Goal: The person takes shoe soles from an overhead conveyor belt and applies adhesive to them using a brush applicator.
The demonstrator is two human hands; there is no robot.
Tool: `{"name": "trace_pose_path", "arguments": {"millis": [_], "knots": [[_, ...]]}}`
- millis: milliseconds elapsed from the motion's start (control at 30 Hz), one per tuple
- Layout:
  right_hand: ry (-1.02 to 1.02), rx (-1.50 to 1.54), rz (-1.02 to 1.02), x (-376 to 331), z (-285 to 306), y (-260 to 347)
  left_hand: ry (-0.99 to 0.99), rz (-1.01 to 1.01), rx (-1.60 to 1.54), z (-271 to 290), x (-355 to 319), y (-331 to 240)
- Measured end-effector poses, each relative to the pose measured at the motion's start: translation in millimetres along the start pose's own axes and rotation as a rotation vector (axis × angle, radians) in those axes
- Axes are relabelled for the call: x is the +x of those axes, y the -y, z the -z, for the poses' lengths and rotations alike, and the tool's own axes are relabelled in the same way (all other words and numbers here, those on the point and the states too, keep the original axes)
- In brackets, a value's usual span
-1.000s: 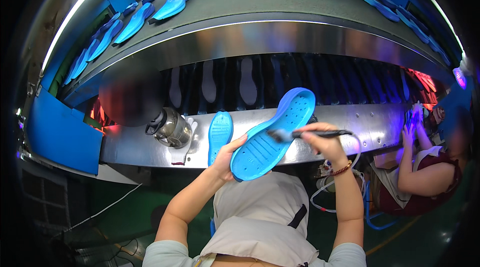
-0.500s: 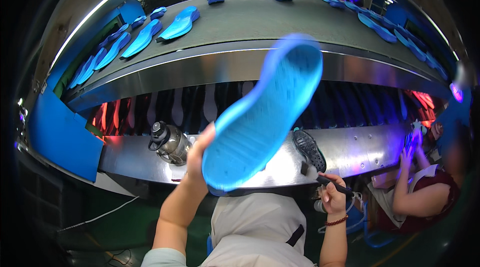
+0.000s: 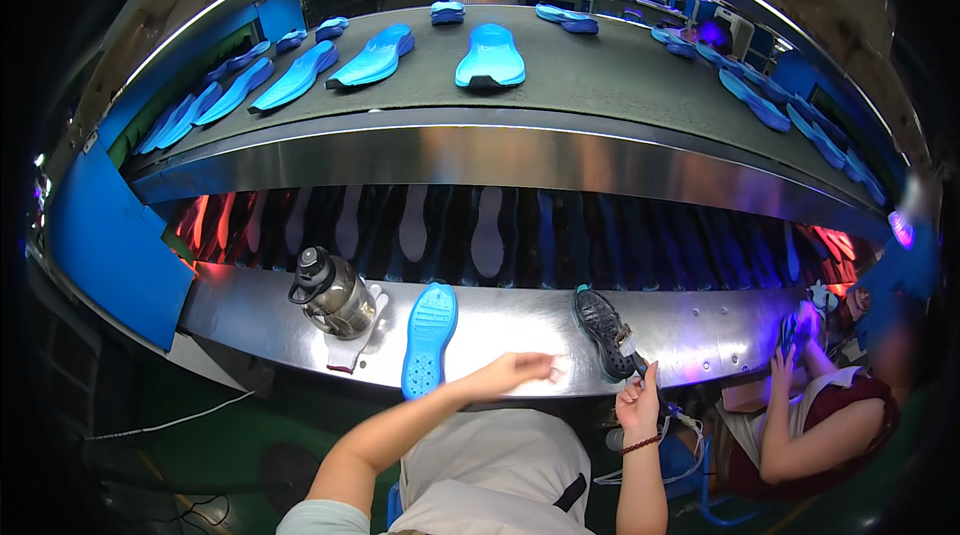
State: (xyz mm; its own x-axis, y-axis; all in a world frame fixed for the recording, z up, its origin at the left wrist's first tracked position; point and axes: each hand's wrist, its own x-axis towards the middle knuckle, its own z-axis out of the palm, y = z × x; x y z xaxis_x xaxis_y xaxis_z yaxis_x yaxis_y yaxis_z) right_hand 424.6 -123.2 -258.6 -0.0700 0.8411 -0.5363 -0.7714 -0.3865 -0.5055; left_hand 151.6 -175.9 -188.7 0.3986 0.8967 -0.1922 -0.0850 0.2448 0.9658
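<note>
My left hand (image 3: 525, 369) hovers over the front of the steel ledge (image 3: 500, 330), slightly blurred, its fingers pointing right with no object visible in them. My right hand (image 3: 637, 402) is closed around the dark handle of a brush (image 3: 627, 345). Its bristle end is at the right side of a black shoe sole (image 3: 600, 325) with a perforated heel; whether they touch is unclear. To the left of my left hand lies a bright blue sole (image 3: 430, 335), patterned face up. Another blue sole (image 3: 490, 57) rests on the conveyor belt straight ahead.
A dark clear water bottle (image 3: 335, 297) stands on the ledge at left, beside a white cloth-like item (image 3: 368, 327). More blue soles (image 3: 295, 80) line the belt. Under it, a dark rack holds several soles (image 3: 488, 233). A co-worker (image 3: 815, 425) sits at right, hands raised near the ledge.
The blue sole held up in my left hand is gone from it; one now lies on the belt ahead. My left hand has moved down and right. The brush has come to the black sole.
</note>
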Motion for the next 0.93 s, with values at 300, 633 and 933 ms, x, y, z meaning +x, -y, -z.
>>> {"name": "trace_pose_path", "arguments": {"millis": [300, 633, 933], "knots": [[-0.145, 0.014, -0.101, 80.0, -4.3, -11.6, -0.207, 0.317, 0.611, -21.7, -110.8, 123.0], [-0.179, 0.151, -0.189, 125.5, 4.2, -23.2, -1.073, 0.876, 0.385, 14.5, -162.1, 240.7], [-0.069, -0.119, -0.237, 102.1, 7.0, -23.3, -0.976, 1.006, -0.083, 11.8, -185.6, 265.2]]}}
